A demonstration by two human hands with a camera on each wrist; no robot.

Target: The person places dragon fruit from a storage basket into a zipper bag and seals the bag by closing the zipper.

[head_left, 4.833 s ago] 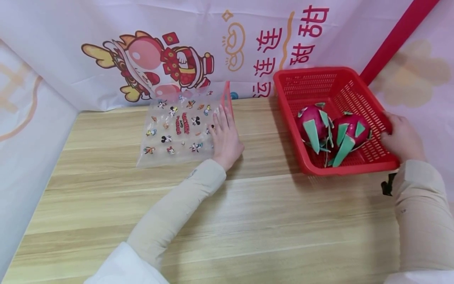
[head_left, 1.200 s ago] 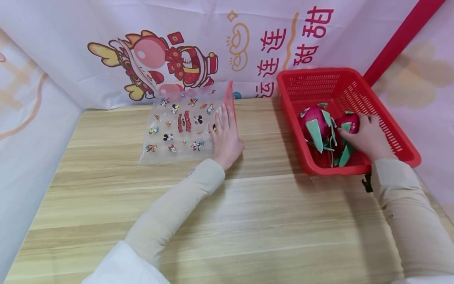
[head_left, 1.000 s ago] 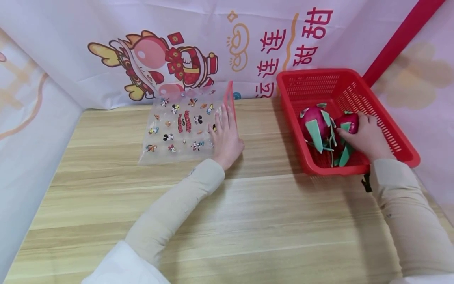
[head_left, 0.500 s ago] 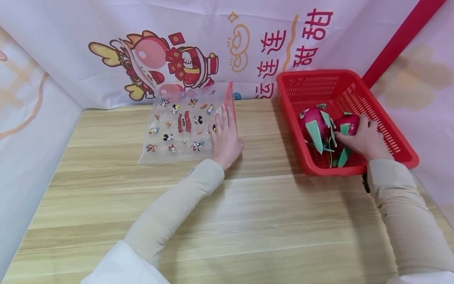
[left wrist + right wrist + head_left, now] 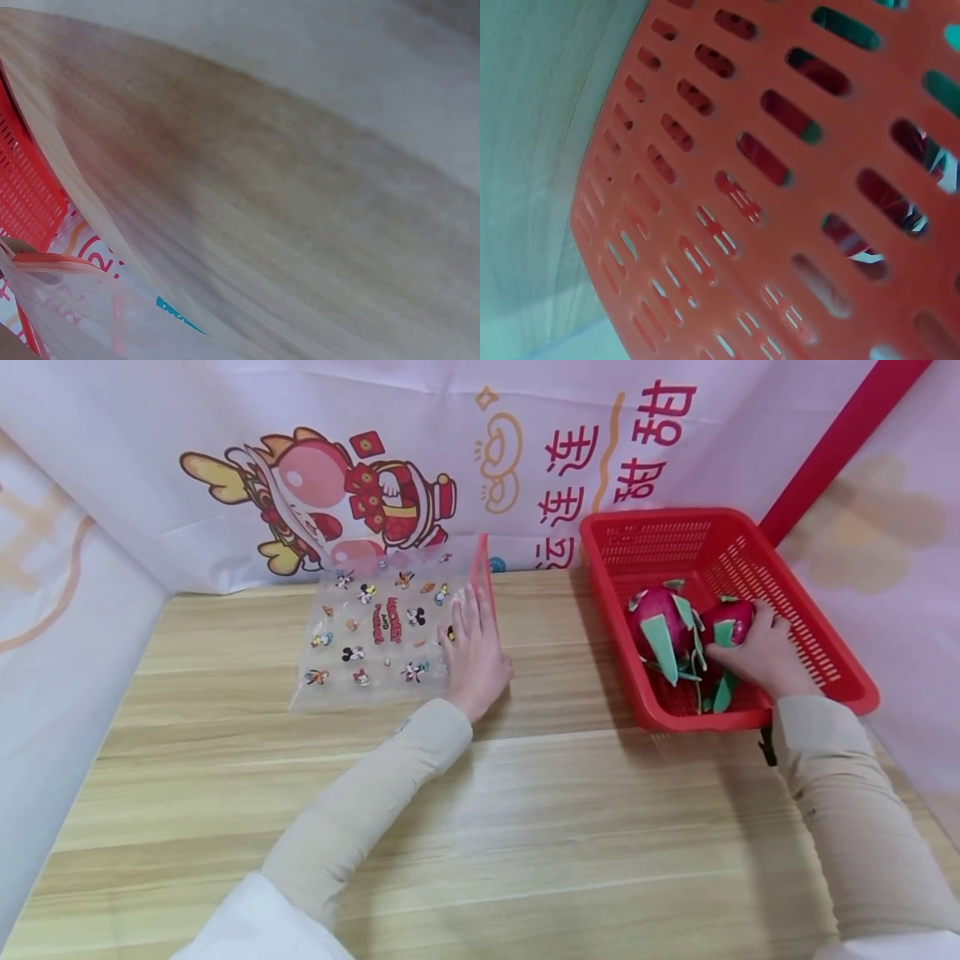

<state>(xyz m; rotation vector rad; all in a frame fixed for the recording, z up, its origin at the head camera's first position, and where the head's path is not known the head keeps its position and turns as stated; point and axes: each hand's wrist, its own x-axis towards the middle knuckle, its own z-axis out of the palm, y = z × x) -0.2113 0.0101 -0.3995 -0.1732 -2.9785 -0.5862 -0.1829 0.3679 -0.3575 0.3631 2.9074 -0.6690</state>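
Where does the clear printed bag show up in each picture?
Head: the bag lies left of centre on the table, under the left hand.
Left wrist: partly visible at lower left, with its red edge.
Right wrist: not in it.
Shared landmark: the red basket, visible in all three.

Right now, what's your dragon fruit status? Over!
Left grip resting on clear printed bag. Right grip holding right dragon fruit inside red basket. Possibly in the way: left dragon fruit close beside it.

Your right wrist camera faces a slotted red basket (image 5: pixel 705 165); through its holes you glimpse dark red pieces (image 5: pixel 787 112) and green pieces (image 5: pixel 849 28); a pale wood-grained surface (image 5: pixel 532 165) fills the view's left.
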